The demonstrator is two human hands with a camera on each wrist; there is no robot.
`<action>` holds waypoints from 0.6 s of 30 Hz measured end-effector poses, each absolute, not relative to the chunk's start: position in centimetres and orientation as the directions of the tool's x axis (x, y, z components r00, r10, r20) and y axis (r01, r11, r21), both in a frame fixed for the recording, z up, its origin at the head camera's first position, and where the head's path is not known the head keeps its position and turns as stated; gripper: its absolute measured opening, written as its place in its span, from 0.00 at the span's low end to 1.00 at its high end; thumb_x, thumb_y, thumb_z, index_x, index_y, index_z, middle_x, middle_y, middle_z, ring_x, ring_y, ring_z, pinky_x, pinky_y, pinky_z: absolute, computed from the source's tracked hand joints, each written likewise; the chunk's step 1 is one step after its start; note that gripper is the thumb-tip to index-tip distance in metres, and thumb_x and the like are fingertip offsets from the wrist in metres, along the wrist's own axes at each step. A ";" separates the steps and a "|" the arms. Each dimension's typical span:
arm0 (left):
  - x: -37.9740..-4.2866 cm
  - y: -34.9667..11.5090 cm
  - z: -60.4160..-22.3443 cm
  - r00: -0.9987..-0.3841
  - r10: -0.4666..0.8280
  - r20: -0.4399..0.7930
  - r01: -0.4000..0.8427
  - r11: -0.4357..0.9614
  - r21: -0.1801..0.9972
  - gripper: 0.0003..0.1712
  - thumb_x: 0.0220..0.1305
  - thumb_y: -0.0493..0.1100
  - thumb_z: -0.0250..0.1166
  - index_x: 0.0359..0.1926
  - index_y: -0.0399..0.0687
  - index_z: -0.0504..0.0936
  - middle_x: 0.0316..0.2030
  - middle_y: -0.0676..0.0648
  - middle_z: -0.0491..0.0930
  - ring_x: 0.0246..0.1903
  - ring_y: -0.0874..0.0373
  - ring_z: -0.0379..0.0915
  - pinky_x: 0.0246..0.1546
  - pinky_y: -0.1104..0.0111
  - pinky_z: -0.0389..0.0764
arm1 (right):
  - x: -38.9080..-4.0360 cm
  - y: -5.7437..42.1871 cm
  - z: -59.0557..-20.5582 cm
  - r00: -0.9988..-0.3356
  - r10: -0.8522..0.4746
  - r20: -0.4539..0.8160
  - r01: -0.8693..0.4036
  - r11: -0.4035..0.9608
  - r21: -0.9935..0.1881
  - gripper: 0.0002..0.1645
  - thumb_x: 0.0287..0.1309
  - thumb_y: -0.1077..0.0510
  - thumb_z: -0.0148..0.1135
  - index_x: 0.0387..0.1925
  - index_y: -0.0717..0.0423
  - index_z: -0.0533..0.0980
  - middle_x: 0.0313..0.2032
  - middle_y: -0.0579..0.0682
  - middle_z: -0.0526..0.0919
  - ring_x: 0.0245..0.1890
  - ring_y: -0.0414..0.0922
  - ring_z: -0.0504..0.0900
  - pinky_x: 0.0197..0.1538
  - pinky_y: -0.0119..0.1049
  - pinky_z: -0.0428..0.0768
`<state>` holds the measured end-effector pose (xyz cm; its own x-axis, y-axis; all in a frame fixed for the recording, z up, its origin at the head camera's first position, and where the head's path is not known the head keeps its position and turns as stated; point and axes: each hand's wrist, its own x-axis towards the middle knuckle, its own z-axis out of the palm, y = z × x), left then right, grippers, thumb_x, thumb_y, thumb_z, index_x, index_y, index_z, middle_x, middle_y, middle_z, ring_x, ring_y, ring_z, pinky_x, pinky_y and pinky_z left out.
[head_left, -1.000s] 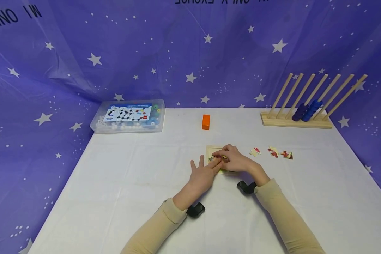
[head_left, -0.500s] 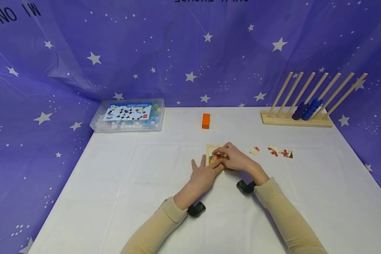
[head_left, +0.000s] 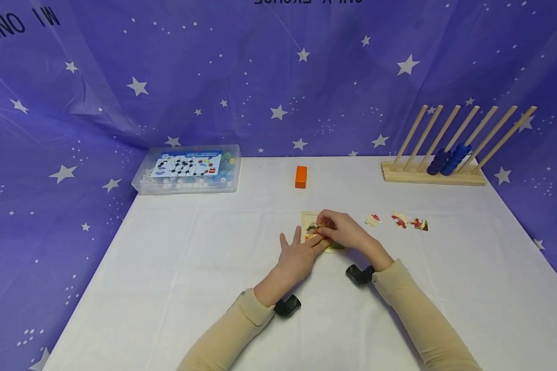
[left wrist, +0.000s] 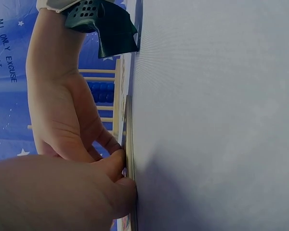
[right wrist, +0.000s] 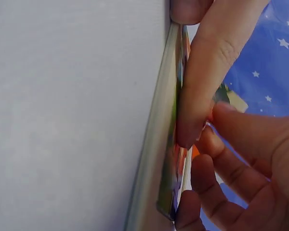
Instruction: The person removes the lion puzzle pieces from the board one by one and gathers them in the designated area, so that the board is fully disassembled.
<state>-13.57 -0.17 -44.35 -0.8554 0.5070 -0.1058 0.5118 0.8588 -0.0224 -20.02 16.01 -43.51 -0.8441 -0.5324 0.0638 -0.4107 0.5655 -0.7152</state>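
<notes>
A small jigsaw puzzle in a pale wooden frame (head_left: 309,215) lies flat on the white table, largely covered by both hands. My left hand (head_left: 297,259) reaches in from the left with fingers spread; its extended fingers press on the picture. Over the board's right part, my right hand (head_left: 347,232) pinches a puzzle piece (right wrist: 237,100) between thumb and fingers. That piece stands tilted up from the board in the right wrist view, showing dark green and cream. Three loose puzzle pieces lie right of the board: one cream and pink (head_left: 373,220), two red and cream (head_left: 399,221).
An orange block (head_left: 301,176) stands behind the board. At the back left is a clear plastic box (head_left: 192,170) of molecule-model parts. A wooden peg rack (head_left: 433,176) with dark blue beads stands at the back right, before a purple starry cloth (head_left: 241,103).
My right hand's fingers have drawn together and lifted slightly, with a puzzle piece now pinched. The left hand has shifted only a little. The loose pieces stay where they were.
</notes>
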 end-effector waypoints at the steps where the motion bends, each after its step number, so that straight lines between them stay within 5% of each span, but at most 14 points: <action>1: -13.7 -0.2 -44.8 -0.854 0.513 -0.087 0.517 0.856 -0.023 0.32 0.69 0.39 0.43 0.65 0.79 0.54 0.66 0.67 0.49 0.63 0.39 0.47 0.47 0.36 0.57 | -20.0 16.0 -43.6 -0.850 -0.524 0.061 -0.404 0.572 -0.713 0.04 0.56 0.62 0.60 0.34 0.56 0.73 0.26 0.45 0.75 0.25 0.40 0.72 0.30 0.36 0.70; 12: -13.7 0.1 -44.7 -0.853 0.506 -0.127 0.513 0.858 -0.030 0.31 0.69 0.40 0.44 0.66 0.77 0.53 0.66 0.66 0.48 0.63 0.38 0.47 0.49 0.38 0.59 | -19.9 18.7 -43.1 -0.901 -0.429 0.066 -0.328 0.574 -0.750 0.07 0.57 0.61 0.58 0.38 0.59 0.74 0.27 0.50 0.79 0.24 0.43 0.74 0.28 0.35 0.71; 18: -13.6 0.0 -44.3 -0.855 0.505 -0.120 0.510 0.860 -0.007 0.31 0.69 0.39 0.44 0.66 0.75 0.55 0.67 0.64 0.50 0.63 0.38 0.47 0.49 0.38 0.58 | -19.0 23.9 -42.6 -0.920 -0.390 -0.041 -0.221 0.603 -0.766 0.10 0.57 0.58 0.60 0.39 0.61 0.76 0.27 0.52 0.79 0.25 0.46 0.75 0.26 0.34 0.69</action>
<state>-13.60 -0.03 -44.27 -0.8546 0.5053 -0.1201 0.5097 0.8603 -0.0069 -19.04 23.86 -42.57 -0.9199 -0.3901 -0.0415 -0.2212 0.6032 -0.7663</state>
